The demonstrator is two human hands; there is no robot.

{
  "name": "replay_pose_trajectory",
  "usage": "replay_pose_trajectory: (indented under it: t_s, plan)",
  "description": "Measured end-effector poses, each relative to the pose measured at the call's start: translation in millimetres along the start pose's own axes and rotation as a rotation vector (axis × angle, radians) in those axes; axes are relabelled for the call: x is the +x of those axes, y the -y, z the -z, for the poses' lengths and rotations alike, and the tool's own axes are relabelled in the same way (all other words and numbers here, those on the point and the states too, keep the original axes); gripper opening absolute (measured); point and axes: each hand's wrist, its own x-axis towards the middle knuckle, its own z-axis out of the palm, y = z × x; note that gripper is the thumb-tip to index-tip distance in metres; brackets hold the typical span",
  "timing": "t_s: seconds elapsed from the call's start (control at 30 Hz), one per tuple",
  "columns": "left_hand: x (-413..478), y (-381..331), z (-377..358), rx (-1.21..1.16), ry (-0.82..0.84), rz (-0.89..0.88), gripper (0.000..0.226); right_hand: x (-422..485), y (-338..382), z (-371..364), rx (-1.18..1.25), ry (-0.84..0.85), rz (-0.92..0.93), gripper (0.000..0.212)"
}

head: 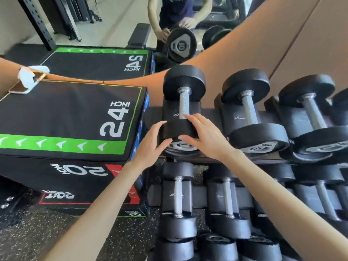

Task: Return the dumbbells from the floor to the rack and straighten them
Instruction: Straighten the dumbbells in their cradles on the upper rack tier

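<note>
A black dumbbell marked 10 lies in the leftmost cradle of the rack's top tier, its steel handle pointing away from me. My left hand cups the left side of its near head. My right hand presses on the top and right of that same head. Both hands grip it. More dumbbells sit in the cradles to the right, and another row rests on the lower tier.
A black soft plyo box marked 24 INCH stands tight against the rack's left end, with a phone on its far corner. A mirror behind shows a person and a bench. Speckled rubber floor lies at lower left.
</note>
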Motion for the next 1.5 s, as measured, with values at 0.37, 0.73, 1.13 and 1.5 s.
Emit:
replay_pose_trajectory:
  t_s: [0.37, 0.73, 1.13, 1.5]
  plan:
    - [5, 47, -39, -0.39, -0.034, -0.002, 0.047, 31, -1, -15, -0.015, -0.094, 0.115, 0.055]
    - [17, 31, -32, -0.229, -0.026, -0.141, 0.044, 19, -20, -12, 0.181, -0.153, 0.114, 0.055]
    - [53, -34, -6, 0.596, -0.093, -0.603, 0.051, -9, -67, -51, 0.531, -0.462, -0.009, 0.069]
    - [8, 0, -1, 0.103, 0.004, -0.213, 0.059, -23, -50, -27, 0.322, -0.162, -0.067, 0.062]
